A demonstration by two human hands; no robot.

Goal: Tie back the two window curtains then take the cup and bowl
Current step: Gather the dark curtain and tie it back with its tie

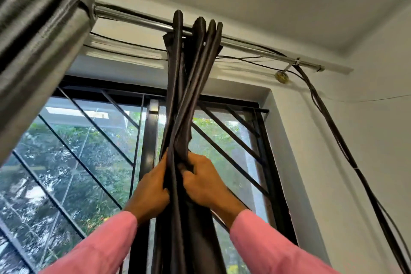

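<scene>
A dark grey curtain [189, 87] hangs bunched from the chrome rod [138, 20] in the middle of the view, its folds twisted across one another. My left hand [153, 191] grips the bunch from the left, fingers curled into the cloth. My right hand [204, 182] grips it from the right at the same height, pinching a fold. A second grey curtain [37, 35] hangs gathered at the upper left, close to the camera. No cup or bowl is in view.
Behind the curtains is a window with black diagonal bars [89, 158] and greenery outside. Black cables [347, 153] run along the rod and down the white wall at the right. A rod bracket [282, 77] sits on the wall above the window's right corner.
</scene>
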